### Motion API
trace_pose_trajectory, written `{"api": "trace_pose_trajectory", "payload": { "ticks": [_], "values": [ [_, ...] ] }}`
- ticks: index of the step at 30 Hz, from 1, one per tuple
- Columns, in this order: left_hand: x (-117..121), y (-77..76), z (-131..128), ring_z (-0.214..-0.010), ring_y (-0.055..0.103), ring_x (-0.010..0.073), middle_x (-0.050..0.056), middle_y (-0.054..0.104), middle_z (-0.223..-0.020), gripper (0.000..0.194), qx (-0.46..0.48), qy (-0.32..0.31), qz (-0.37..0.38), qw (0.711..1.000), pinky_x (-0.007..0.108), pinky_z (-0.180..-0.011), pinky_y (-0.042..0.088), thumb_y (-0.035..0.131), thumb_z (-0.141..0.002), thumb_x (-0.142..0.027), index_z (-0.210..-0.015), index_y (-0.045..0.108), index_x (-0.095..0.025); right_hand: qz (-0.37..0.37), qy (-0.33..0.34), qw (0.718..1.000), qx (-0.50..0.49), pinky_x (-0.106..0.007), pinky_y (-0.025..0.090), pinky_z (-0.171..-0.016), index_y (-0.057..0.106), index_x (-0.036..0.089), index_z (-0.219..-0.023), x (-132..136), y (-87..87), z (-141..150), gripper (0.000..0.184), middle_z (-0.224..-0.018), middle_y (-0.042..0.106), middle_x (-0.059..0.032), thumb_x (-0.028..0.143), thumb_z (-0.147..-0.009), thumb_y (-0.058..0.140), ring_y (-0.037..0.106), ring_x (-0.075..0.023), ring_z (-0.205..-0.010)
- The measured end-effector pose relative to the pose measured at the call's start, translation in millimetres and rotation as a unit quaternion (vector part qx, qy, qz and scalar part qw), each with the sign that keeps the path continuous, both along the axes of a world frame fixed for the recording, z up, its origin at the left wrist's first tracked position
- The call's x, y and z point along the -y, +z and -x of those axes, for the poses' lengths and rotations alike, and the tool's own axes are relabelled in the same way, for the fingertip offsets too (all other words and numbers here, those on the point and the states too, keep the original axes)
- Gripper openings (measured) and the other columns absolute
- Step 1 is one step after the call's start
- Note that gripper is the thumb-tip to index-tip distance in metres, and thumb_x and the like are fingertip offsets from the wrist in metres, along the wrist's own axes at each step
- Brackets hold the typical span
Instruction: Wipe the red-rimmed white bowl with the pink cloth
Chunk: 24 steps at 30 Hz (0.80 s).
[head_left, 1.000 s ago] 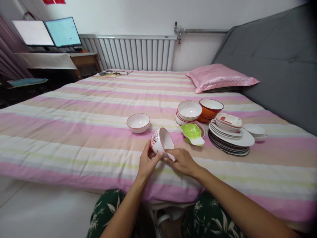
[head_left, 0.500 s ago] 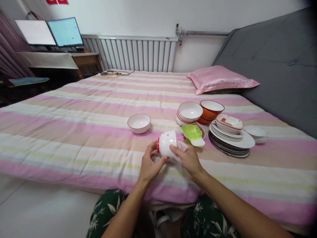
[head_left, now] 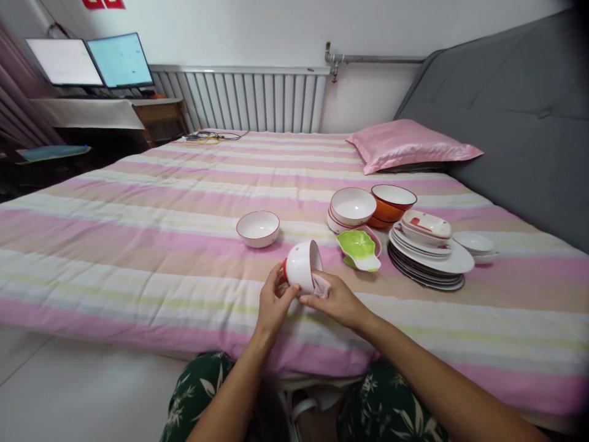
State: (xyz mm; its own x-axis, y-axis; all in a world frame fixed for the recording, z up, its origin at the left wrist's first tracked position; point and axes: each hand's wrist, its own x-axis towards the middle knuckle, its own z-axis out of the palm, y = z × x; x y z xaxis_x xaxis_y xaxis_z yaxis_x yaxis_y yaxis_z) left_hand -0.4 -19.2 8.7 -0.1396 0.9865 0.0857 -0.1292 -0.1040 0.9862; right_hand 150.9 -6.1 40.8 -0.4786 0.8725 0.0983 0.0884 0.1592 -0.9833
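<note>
A white bowl with a red rim (head_left: 302,265) is held on its side just above the striped bed (head_left: 138,245), its mouth turned to the right. My left hand (head_left: 272,305) grips it from the left, fingers curled round its base. My right hand (head_left: 337,302) presses a small pink cloth (head_left: 321,285) against the bowl's lower rim. Both hands hover near the bed's front edge.
Another white red-rimmed bowl (head_left: 258,228) sits further back left. To the right lie stacked bowls (head_left: 353,207), an orange bowl (head_left: 392,202), a green leaf-shaped dish (head_left: 359,248) and a stack of plates (head_left: 430,256). A pink pillow (head_left: 409,145) and grey headboard stand beyond.
The bowl has been turned in my hands: its patterned side showed first, then its plain outside, now its mouth faces right again. The cloth has moved along its rim.
</note>
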Motion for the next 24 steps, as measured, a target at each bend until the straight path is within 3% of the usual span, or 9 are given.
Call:
{"api": "trace_pose_trajectory", "payload": {
  "ticks": [4, 8, 12, 15, 18, 24],
  "values": [
    [-0.4, -0.9, 0.6, -0.11, 0.057, 0.0284, 0.012, 0.062, -0.119, 0.052, 0.014, 0.01, 0.011, 1.0, 0.036, -0.088, 0.049, 0.066, -0.07, -0.027, -0.119, 0.053, -0.016, -0.058, 0.031, 0.992, 0.11, -0.027, 0.046, -0.068, 0.065, 0.017, -0.101, -3.8, -7.1, -6.0, 0.031, -0.089, 0.067, -0.0012, 0.026, -0.071, 0.066, 0.059, -0.0185, -0.076],
    [-0.3, -0.2, 0.2, -0.11, 0.057, 0.0286, 0.012, 0.062, -0.119, 0.053, 0.016, 0.013, 0.014, 1.0, 0.037, -0.089, 0.048, 0.066, -0.07, -0.028, -0.119, 0.053, -0.016, -0.124, 0.037, 0.967, 0.221, -0.028, 0.046, -0.07, 0.065, 0.019, -0.102, -9.0, -11.9, -13.0, 0.031, -0.091, 0.069, -0.0028, 0.022, -0.071, 0.065, 0.061, -0.0203, -0.077],
    [-0.1, 0.8, -0.7, -0.11, 0.057, 0.0281, 0.012, 0.061, -0.12, 0.052, 0.017, 0.012, 0.014, 1.0, 0.037, -0.09, 0.047, 0.066, -0.07, -0.027, -0.119, 0.053, -0.016, -0.204, 0.029, 0.935, 0.289, -0.035, 0.043, -0.085, 0.065, 0.021, -0.104, -13.0, -14.9, -15.8, 0.032, -0.104, 0.067, -0.0075, 0.019, -0.072, 0.062, 0.059, -0.0259, -0.097],
    [-0.3, 1.2, -1.0, -0.112, 0.056, 0.028, 0.012, 0.061, -0.122, 0.051, 0.018, 0.011, 0.016, 1.0, 0.036, -0.091, 0.046, 0.066, -0.07, -0.027, -0.118, 0.053, -0.016, -0.261, 0.029, 0.904, 0.338, -0.04, 0.037, -0.097, 0.06, 0.021, -0.114, -14.6, -16.8, -15.9, 0.043, -0.117, 0.062, -0.0093, 0.011, -0.072, 0.057, 0.051, -0.0276, -0.114],
    [-0.2, 2.0, -1.3, -0.113, 0.055, 0.028, 0.012, 0.059, -0.123, 0.052, 0.019, 0.009, 0.018, 1.0, 0.036, -0.092, 0.046, 0.066, -0.07, -0.027, -0.119, 0.052, -0.015, -0.282, 0.041, 0.886, 0.366, -0.041, 0.035, -0.1, 0.056, 0.019, -0.119, -15.8, -18.6, -16.1, 0.054, -0.121, 0.06, -0.0102, 0.005, -0.066, 0.054, 0.048, -0.0272, -0.119],
    [-0.4, 2.8, -2.1, -0.113, 0.055, 0.0287, 0.013, 0.06, -0.123, 0.052, 0.025, 0.01, 0.016, 1.0, 0.038, -0.093, 0.045, 0.067, -0.07, -0.028, -0.118, 0.052, -0.015, -0.294, 0.048, 0.885, 0.358, -0.04, 0.035, -0.101, 0.053, 0.017, -0.122, -16.7, -24.8, -19.1, 0.05, -0.126, 0.058, -0.0107, 0.006, -0.073, 0.05, 0.049, -0.025, -0.12]
  ]
}}
